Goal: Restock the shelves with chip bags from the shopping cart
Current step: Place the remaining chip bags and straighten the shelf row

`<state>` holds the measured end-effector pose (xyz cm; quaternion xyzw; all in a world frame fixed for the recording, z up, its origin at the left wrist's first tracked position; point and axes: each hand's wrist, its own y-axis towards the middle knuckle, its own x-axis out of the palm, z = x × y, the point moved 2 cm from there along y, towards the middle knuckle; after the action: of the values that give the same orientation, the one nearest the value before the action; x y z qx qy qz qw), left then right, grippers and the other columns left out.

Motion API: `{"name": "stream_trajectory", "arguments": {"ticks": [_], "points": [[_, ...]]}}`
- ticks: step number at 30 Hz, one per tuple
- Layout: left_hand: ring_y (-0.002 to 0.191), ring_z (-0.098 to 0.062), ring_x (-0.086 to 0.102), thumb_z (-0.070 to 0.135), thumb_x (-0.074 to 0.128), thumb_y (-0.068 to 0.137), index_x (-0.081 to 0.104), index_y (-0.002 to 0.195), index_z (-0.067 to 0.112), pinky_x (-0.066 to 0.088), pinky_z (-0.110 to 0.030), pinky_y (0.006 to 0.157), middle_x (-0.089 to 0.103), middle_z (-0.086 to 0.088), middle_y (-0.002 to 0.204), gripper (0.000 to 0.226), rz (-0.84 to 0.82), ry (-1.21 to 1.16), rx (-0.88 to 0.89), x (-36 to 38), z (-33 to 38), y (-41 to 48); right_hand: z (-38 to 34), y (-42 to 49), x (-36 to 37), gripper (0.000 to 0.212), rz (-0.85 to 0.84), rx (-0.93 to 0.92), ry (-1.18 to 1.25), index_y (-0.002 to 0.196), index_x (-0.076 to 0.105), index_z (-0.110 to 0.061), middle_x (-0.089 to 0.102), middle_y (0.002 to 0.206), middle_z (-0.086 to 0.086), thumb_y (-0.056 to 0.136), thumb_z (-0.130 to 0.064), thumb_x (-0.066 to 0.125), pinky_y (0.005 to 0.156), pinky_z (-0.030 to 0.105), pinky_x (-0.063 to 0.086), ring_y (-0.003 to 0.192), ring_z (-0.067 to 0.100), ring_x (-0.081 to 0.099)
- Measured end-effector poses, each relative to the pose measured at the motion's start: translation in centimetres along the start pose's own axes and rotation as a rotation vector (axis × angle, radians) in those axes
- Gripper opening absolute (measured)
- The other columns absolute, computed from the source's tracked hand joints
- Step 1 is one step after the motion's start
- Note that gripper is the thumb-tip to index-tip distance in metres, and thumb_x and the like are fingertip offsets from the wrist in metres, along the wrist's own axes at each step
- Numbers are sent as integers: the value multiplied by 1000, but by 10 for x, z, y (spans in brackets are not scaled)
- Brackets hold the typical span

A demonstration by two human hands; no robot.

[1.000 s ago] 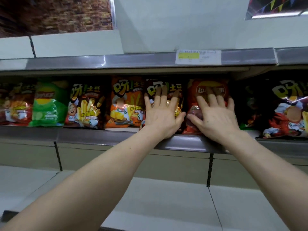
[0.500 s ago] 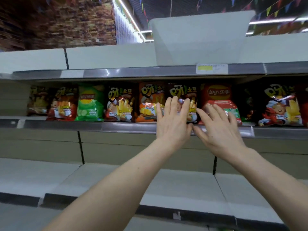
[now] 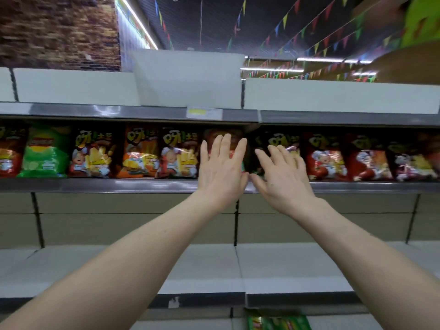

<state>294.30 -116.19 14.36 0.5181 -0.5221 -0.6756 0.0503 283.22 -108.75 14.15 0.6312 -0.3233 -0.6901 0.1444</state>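
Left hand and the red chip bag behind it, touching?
Cannot tell. The head view, the only one, shows the left hand flat, fingers spread, overlapping the red chip bag. Neither a gap nor contact shows plainly.

My left hand (image 3: 220, 172) and right hand (image 3: 283, 177) have let go of the chip bags (image 3: 178, 156) and pulled back from the shelf (image 3: 142, 185).

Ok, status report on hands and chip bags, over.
Left hand open, right hand open, no grip. Red chip bag upright on grey metal shelf behind left hand; contact unclear. Nothing blocking.
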Motion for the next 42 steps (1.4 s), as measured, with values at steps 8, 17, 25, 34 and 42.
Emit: {"name": "stream_trajectory", "arguments": {"ticks": [8,17,25,34,42], "points": [[148,-28,3,49,42,97,7,154,24,0,-49,119,9,-12,160,72,-52,-8,-61,28,109,26,138,-17,-15,59,-1,17,-55,152,20,-26,21,158,6,100,-50,35,116,42,9,147,23,11],[149,-27,0,50,42,96,5,154,26,-1,-51,117,5,-10,161,73,-116,58,-90,59,132,57,185,6,14,62,-24,-25,40,153,15,-25,15,161,6,100,-50,33,118,45,8,148,23,8],[148,-29,-15,52,56,89,-9,153,32,3,-54,117,-15,-8,161,93,-225,55,-54,114,118,98,188,55,64,72,-145,-177,94,155,5,-26,-4,163,7,99,-40,48,119,41,12,150,26,-1],[136,-32,32,57,68,79,13,152,21,30,-44,109,34,-12,147,98,-428,94,59,143,102,172,199,130,96,93,-97,-271,-57,154,6,-21,15,157,12,86,-53,61,115,42,22,143,32,17],[130,-29,40,62,66,78,16,152,22,27,-44,110,43,-10,141,98,-486,176,62,137,105,181,210,139,104,91,-60,-333,43,154,9,-23,24,152,9,86,-55,60,110,40,29,138,28,27]]}}
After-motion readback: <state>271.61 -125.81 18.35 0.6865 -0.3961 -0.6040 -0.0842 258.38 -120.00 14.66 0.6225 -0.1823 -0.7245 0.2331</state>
